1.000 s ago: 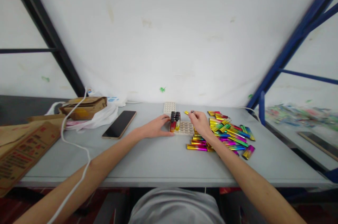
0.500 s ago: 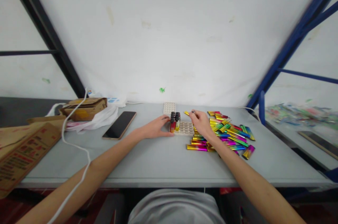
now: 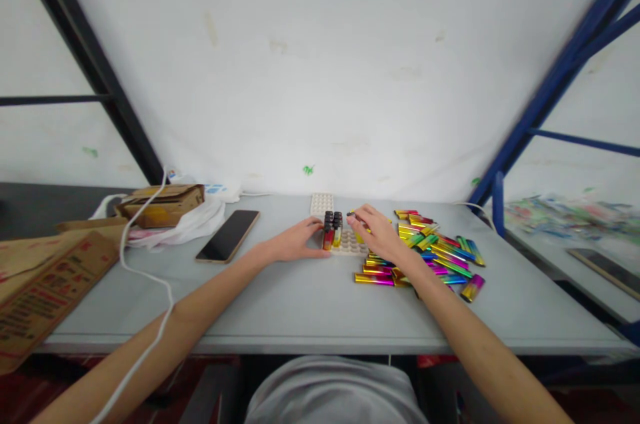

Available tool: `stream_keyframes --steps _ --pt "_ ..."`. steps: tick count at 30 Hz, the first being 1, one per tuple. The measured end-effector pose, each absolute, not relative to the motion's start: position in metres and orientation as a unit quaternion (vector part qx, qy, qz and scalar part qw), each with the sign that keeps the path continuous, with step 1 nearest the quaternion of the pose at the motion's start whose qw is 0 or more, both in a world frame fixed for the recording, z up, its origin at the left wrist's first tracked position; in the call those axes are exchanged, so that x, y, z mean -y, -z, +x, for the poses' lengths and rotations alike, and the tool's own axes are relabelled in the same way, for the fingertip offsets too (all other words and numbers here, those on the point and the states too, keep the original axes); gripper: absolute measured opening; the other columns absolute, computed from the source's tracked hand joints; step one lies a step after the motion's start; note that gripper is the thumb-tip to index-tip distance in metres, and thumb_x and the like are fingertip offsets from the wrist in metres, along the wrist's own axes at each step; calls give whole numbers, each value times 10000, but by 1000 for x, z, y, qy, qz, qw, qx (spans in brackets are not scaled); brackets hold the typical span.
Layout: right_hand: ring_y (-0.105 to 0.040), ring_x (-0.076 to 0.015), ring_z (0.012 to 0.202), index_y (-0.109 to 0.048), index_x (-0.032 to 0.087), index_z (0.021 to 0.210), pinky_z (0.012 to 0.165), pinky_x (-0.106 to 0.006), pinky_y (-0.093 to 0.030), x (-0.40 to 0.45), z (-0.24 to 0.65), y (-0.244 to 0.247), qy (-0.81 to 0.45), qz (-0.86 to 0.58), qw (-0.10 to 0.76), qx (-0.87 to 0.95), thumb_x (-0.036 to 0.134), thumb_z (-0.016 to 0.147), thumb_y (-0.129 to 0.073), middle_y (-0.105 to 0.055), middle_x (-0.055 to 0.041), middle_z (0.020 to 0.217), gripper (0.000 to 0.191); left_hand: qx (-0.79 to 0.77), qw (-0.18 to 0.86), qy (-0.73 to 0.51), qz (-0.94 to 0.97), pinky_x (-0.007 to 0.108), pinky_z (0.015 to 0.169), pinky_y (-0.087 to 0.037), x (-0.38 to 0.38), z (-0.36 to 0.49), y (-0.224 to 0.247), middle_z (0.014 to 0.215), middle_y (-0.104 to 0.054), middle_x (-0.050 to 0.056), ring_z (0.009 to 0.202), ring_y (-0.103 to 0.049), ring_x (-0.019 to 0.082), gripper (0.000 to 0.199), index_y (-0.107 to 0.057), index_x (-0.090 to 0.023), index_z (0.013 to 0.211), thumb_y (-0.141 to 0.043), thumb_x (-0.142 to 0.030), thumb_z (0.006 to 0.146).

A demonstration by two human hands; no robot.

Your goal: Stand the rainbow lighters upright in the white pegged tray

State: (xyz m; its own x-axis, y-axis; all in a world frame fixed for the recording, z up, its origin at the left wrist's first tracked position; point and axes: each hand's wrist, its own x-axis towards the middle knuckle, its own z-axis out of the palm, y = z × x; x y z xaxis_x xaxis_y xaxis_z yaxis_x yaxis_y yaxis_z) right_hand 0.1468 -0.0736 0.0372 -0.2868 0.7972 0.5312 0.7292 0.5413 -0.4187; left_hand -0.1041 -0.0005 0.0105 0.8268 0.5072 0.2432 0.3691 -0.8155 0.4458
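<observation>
Two rows of black-topped lighters (image 3: 329, 237) stand upright at the left end of a pale tray with holes (image 3: 353, 245). My left hand (image 3: 301, 239) rests on the table at the tray's left end, fingers and thumb spread around the near lighters. Over the tray's right part, my right hand (image 3: 373, 229) pinches a yellow lighter with a dark top, held roughly upright and partly hidden by the fingers. Just right of the tray lies a loose pile of shiny multicoloured lighters (image 3: 440, 257), some of it under my right forearm.
A second pale tray (image 3: 321, 204) lies behind, near the wall. On the left are a black phone (image 3: 228, 236), a white plastic bag (image 3: 203, 224), cardboard boxes (image 3: 170, 205) and a white cable (image 3: 145, 272) crossing above my left forearm. One lighter (image 3: 473, 288) lies at the pile's near right edge.
My right hand has moved slightly left over the tray, and the yellow lighter in it has turned from lying flat to roughly upright. My left hand has stayed in place.
</observation>
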Motion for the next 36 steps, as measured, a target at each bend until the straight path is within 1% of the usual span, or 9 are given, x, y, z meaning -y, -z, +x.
stream_keyframes --steps 4,9,12,20,25,29,32,34,36 --pt "-519 -154 671 -572 194 786 665 -281 -357 76 149 -41 -51 -478 298 825 450 1060 -399 -589 -10 728 413 -240 202 -182 932 422 1164 -388 1 -104 -11 1438 -550 140 1334 -509 319 664 -607 -172 1306 -688 -625 828" --pt "-559 -144 602 -627 180 735 615 -267 -360 78 148 -41 -122 -482 279 822 454 1023 -508 -662 -9 662 415 -239 203 -181 932 433 1152 -398 2 -104 -11 1430 -553 145 1321 -519 325 658 -617 -171 1298 -692 -625 827" --pt "-598 -147 622 -649 181 775 621 -263 -389 78 148 -39 -146 -470 258 831 434 1018 -528 -705 -20 710 372 -232 202 -187 933 414 1155 -395 1 -104 -10 1429 -557 137 1324 -520 314 666 -614 -181 1311 -682 -638 830" --pt "-598 -183 757 -620 177 930 712 -300 -417 74 143 -35 -34 -466 184 865 386 1054 -469 -686 -64 857 286 -227 200 -185 935 413 1159 -390 3 -104 -12 1431 -559 131 1339 -509 307 648 -600 -194 1330 -680 -615 844" --pt "-612 -196 760 -619 182 966 721 -300 -429 76 142 -33 -30 -483 151 862 407 1060 -448 -676 -66 845 298 -235 203 -183 933 431 1156 -391 4 -103 -14 1421 -563 138 1327 -516 314 653 -609 -188 1318 -698 -611 829" --pt "-640 -210 777 -628 185 1050 712 -291 -440 80 138 -32 -27 -488 144 861 458 1029 -508 -699 -68 851 298 -231 206 -187 932 438 1153 -394 4 -103 -13 1415 -567 133 1319 -520 319 655 -607 -200 1328 -696 -613 828" --pt "-635 -191 736 -654 187 936 711 -285 -446 81 142 -38 -41 -476 142 867 499 1038 -463 -700 -55 805 380 -233 202 -183 933 433 1144 -401 2 -104 -12 1418 -561 137 1312 -521 315 656 -601 -193 1323 -683 -623 834" --pt "-639 -184 744 -670 186 907 748 -292 -462 78 152 -41 -35 -488 164 857 467 1070 -379 -706 -61 819 437 -240 196 -179 934 416 1138 -405 2 -104 -11 1415 -559 139 1305 -525 308 657 -601 -185 1308 -676 -634 834" --pt "-662 -195 836 -689 177 963 832 -310 -481 70 170 -41 -6 -513 205 834 383 1086 -345 -726 -85 912 419 -244 191 -175 934 397 1140 -401 1 -104 -10 1418 -557 136 1308 -523 300 658 -601 -181 1298 -667 -645 836"
